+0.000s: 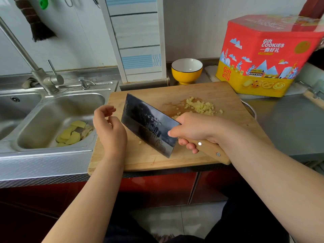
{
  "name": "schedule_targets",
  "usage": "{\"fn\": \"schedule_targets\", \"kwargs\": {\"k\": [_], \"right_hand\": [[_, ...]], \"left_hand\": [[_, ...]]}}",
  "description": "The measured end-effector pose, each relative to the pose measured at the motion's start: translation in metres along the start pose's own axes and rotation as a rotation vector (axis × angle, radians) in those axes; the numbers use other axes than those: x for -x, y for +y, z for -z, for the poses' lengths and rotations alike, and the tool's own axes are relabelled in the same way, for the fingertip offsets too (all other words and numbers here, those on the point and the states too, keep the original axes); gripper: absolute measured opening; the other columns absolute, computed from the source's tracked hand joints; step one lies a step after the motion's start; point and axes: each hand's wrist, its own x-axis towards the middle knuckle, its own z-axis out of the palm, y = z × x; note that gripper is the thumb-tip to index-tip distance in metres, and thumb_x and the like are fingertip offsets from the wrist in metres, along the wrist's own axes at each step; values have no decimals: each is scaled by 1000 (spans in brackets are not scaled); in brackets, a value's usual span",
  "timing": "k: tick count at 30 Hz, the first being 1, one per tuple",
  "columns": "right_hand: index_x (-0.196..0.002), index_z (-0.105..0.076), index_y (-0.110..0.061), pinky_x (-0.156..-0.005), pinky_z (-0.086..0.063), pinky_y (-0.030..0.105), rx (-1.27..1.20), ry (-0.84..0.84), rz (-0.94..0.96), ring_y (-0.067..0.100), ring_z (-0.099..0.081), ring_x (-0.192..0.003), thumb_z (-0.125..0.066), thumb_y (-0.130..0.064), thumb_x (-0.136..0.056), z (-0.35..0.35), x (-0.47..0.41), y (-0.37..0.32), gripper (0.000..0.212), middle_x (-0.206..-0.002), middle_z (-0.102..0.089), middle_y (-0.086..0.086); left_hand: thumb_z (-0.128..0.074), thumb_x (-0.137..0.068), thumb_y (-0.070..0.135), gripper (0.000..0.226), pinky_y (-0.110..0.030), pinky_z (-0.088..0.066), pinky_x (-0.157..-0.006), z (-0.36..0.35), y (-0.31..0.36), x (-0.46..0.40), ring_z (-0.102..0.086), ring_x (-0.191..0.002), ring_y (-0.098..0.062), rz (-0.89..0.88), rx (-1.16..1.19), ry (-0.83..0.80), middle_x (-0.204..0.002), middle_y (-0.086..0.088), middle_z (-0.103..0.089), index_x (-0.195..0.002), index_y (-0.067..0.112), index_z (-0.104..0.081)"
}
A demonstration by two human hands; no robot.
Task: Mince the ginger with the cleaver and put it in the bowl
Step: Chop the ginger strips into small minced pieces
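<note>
The right hand (194,130) grips the cleaver (149,124) by its handle while the left hand (109,127) hovers loosely curled and empty beside the blade, the minced ginger (200,106) piled just beyond the right fingers, so gathering it for the bowl (186,71) seems next.

Right hand (191,128) clenched, left hand (109,127) seemingly loose

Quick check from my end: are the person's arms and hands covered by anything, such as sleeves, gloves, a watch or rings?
Nothing covers them. Both forearms are bare for their whole visible length, with no sleeve edge in the frame. The left hand and the right hand wear no gloves, and no watch, bracelet or ring shows on the wrists or visible fingers. Dark clothing shows only at the bottom of the picture, below the arms.
</note>
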Motion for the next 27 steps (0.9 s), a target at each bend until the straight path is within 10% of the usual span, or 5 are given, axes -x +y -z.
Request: {"fn": "schedule_targets", "kwargs": {"k": [7, 20, 27], "right_hand": [[-90, -47, -20, -46, -47, 26, 46, -21, 20, 13, -45, -43, -52, -20, -98, -8, -2, -8, 10, -58, -51, 2], [-114, -48, -8, -47, -47, 27, 92, 24, -26, 14, -45, -44, -51, -20, -99, -4, 2, -1, 20, -63, -52, 4], [-98, -51, -13, -48, -48, 27, 28, 172, -119, 13, -46, -42, -51, -22, -99, 34, 1, 26, 9, -57, -52, 2]], "left_hand": [[-36, -82, -4, 35, -15, -40, -83, 2, -3, -2, -55, -98, -12, 34, 27, 25, -104, -3, -58, -102, 20, -52], [-39, -85, -1, 34, -7, -37, -78, 2, -5, -4, -53, -103, -13, 65, 4, -27, -108, -1, -59, -104, 24, -51], [-39, -86, 2, 33, -21, -41, -81, -1, -2, -2, -52, -106, -15, 83, -25, -51, -111, 1, -58, -105, 26, -51]]}}
